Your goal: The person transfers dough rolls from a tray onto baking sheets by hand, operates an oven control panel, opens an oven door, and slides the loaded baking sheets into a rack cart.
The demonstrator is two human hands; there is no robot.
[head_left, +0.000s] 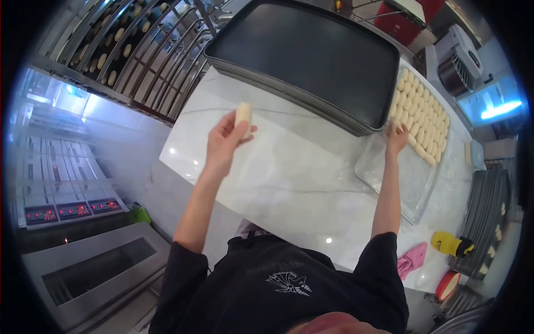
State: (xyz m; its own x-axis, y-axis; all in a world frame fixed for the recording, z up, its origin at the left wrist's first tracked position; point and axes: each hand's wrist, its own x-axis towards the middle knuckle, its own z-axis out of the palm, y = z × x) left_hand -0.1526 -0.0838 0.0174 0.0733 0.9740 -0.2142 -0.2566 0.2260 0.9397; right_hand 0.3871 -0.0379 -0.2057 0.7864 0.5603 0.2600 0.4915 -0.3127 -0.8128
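A short, pale dough roll (243,116) is held upright by my left hand (224,138), its thumb and fingers closed around it above the white marble tabletop (278,167). My right hand (396,138) reaches to the near left edge of the rows of dough rolls (423,114). Its fingers are bent together there, and whatever is between them is hidden. Those rolls lie close together in a shallow, clear-looking tray (409,206), whose near part shows bare. Just left of my right hand stands a stack of dark baking trays (311,55).
A metal rack (161,61) with dough on its trays stands at upper left. An oven with red displays (75,211) is at left. On the right are a pink cloth (413,260), a yellow bottle (448,243) and more stacked trays (481,217).
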